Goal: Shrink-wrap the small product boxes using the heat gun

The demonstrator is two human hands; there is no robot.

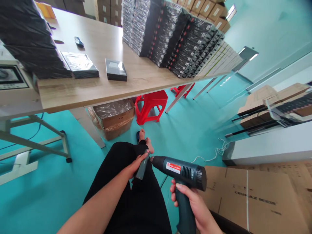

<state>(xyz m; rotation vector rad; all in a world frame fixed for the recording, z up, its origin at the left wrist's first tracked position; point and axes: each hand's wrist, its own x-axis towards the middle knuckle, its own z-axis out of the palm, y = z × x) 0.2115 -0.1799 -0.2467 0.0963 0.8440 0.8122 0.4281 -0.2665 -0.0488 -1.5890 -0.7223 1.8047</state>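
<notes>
Both hands raised: left hand (136, 164) grips box (142, 169), right hand (195, 204) heat gun (181, 174).

Wooden table (102, 87), stacked black boxes (170, 35), red stool (151, 107), cardboard carton (255, 195)

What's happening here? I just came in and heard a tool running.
A seated person holds a heat gun in the right hand, its nozzle aimed at a small dark box that the left hand holds upright over the lap. On the wooden table ahead lie two flat wrapped boxes beside tall stacks of wrapped boxes. A red stool stands underneath.
</notes>
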